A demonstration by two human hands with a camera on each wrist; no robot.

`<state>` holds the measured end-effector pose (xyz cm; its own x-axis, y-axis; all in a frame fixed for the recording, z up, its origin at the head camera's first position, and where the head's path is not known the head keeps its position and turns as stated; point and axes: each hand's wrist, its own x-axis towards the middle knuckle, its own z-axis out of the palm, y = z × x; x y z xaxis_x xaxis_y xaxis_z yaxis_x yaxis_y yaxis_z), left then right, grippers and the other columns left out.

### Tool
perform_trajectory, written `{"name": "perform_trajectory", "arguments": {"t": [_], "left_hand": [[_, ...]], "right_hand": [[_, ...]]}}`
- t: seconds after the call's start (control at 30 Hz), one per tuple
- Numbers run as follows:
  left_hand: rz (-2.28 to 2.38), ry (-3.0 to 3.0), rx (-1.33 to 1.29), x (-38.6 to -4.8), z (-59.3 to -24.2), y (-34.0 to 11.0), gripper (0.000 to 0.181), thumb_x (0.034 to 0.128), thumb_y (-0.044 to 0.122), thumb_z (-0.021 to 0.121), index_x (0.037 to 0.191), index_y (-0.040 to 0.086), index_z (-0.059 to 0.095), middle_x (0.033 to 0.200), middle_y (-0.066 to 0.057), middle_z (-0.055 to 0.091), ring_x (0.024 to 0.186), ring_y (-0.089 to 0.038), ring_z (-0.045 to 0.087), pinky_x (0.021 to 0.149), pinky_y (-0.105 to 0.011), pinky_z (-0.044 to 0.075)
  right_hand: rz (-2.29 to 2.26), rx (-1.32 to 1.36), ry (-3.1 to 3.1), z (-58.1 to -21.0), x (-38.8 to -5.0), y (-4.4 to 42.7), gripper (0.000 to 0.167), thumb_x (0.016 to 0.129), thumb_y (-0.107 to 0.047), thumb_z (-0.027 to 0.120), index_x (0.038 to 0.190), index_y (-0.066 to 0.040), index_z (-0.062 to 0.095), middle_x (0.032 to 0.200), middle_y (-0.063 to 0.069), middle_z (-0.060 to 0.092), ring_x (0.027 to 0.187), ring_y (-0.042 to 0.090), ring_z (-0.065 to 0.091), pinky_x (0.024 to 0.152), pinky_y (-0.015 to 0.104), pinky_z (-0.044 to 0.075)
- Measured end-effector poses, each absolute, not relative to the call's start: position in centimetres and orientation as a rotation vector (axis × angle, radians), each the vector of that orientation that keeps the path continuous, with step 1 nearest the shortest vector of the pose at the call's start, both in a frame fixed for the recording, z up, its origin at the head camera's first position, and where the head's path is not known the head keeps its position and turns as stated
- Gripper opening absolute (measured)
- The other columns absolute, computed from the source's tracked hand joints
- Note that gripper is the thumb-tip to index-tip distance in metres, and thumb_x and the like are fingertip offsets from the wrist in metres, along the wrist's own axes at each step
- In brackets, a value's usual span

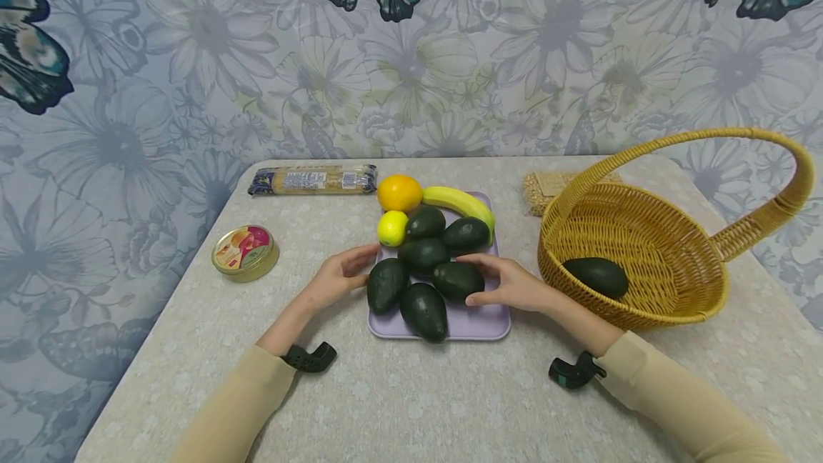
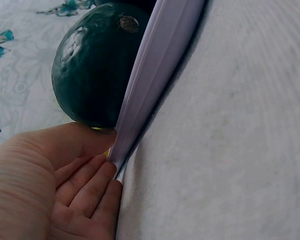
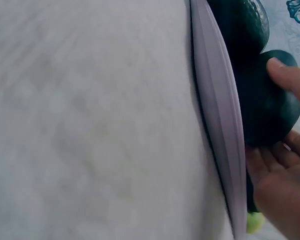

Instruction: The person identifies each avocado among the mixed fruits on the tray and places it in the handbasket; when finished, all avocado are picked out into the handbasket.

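Head view: from my remote seat I see the right-hand avocado [image 1: 458,282] on the lilac tray [image 1: 489,324], on its right side.
Right hand: my right hand [image 1: 514,284] grasps that avocado, thumb on the near side, fingers curled round the far side.
Left hand: my left hand [image 1: 336,279] touches the tray's left edge with loosely extended fingers, beside the leftmost avocado [image 1: 388,286]; I see no grasp there.
Avocado skin: it looks glossy, so I'd seat thumb and fingers round the widest part before taking weight.
Neighbours: the near avocado [image 1: 424,311] lies close and could roll; I'd lift straight up, not drag.
Tray edge: light left-hand contact should steady it; pushing might shift everything.
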<state>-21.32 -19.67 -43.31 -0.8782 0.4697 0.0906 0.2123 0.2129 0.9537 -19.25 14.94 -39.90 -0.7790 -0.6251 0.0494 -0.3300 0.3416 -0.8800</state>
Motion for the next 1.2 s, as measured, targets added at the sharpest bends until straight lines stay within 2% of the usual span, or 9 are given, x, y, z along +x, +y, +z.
{"name": "perform_trajectory", "arguments": {"t": [0.13, 0.4, 0.5, 0.63, 0.7, 0.77, 1.03, 1.2], "left_hand": [[1.719, 2.279, 0.631, -21.7, -44.0, -19.9, 0.053, 0.0883, -0.008, 0.057, 0.138, -0.005, 0.042, 0.142, -0.020, 0.041, 0.131, -0.034, 0.038, 0.107, -0.040, 0.033], [1.719, 2.266, 0.644, -21.8, -44.2, -19.9, 0.054, 0.0886, -0.008, 0.057, 0.139, -0.006, 0.040, 0.143, -0.021, 0.039, 0.131, -0.035, 0.036, 0.107, -0.043, 0.032], [1.706, 2.282, 0.640, -21.8, -44.2, -20.0, 0.054, 0.0888, -0.007, 0.058, 0.140, -0.005, 0.040, 0.143, -0.021, 0.039, 0.131, -0.035, 0.036, 0.107, -0.043, 0.032], [1.688, 2.300, 0.640, -21.7, -44.1, -20.0, 0.054, 0.0890, -0.005, 0.058, 0.140, -0.003, 0.041, 0.143, -0.019, 0.040, 0.131, -0.034, 0.037, 0.106, -0.042, 0.033], [1.681, 2.303, 0.640, -21.8, -44.1, -20.0, 0.054, 0.0890, -0.005, 0.058, 0.140, -0.003, 0.041, 0.143, -0.018, 0.040, 0.131, -0.033, 0.037, 0.106, -0.042, 0.034], [1.678, 2.305, 0.633, -21.7, -44.1, -20.0, 0.054, 0.0890, -0.004, 0.058, 0.140, -0.002, 0.042, 0.143, -0.017, 0.041, 0.131, -0.033, 0.038, 0.106, -0.041, 0.034], [1.692, 2.302, 0.654, -21.9, -44.3, -20.1, 0.053, 0.0886, -0.008, 0.057, 0.139, -0.005, 0.042, 0.142, -0.021, 0.041, 0.130, -0.035, 0.038, 0.107, -0.043, 0.033], [1.694, 2.299, 0.656, -21.9, -44.4, -20.1, 0.052, 0.0887, -0.008, 0.056, 0.139, -0.006, 0.041, 0.142, -0.021, 0.041, 0.130, -0.035, 0.038, 0.107, -0.042, 0.032]], "right_hand": [[-1.411, -0.844, 2.308, -40.3, -19.6, 15.5, 0.069, 0.078, -0.014, 0.079, 0.139, -0.008, 0.047, 0.136, 0.010, 0.049, 0.124, 0.027, 0.045, 0.106, 0.046, 0.034], [-1.380, -1.008, 2.355, -36.0, -18.1, 17.4, 0.066, 0.080, -0.016, 0.076, 0.139, -0.018, 0.047, 0.140, -0.002, 0.045, 0.126, 0.017, 0.043, 0.107, 0.043, 0.033], [-1.340, -1.040, 2.422, -34.3, -17.5, 18.8, 0.065, 0.081, -0.016, 0.076, 0.139, -0.021, 0.047, 0.137, -0.004, 0.047, 0.114, 0.014, 0.049, 0.091, 0.033, 0.046], [-1.272, -1.063, 2.532, -32.3, -16.8, 21.1, 0.067, 0.080, -0.011, 0.076, 0.139, -0.017, 0.046, 0.134, -0.002, 0.049, 0.108, 0.013, 0.051, 0.081, 0.023, 0.047], [-1.238, -1.080, 2.593, -31.5, -16.5, 22.5, 0.069, 0.079, -0.007, 0.076, 0.140, -0.016, 0.046, 0.134, 0.000, 0.049, 0.111, 0.012, 0.050, 0.089, 0.021, 0.044], [-1.189, -1.078, 2.673, -30.8, -16.2, 24.0, 0.070, 0.077, -0.006, 0.077, 0.139, -0.016, 0.046, 0.132, 0.001, 0.050, 0.109, 0.010, 0.051, 0.088, 0.019, 0.044], [-1.088, -0.809, 2.881, -30.2, -16.1, 31.1, 0.071, 0.074, -0.003, 0.079, 0.137, -0.012, 0.049, 0.128, -0.003, 0.050, 0.100, 0.003, 0.052, 0.082, 0.007, 0.039], [-0.908, -0.600, 2.950, -31.0, -16.4, 35.3, 0.067, 0.076, -0.012, 0.079, 0.136, -0.011, 0.049, 0.124, 0.004, 0.052, 0.097, 0.003, 0.051, 0.073, 0.015, 0.043]]}}
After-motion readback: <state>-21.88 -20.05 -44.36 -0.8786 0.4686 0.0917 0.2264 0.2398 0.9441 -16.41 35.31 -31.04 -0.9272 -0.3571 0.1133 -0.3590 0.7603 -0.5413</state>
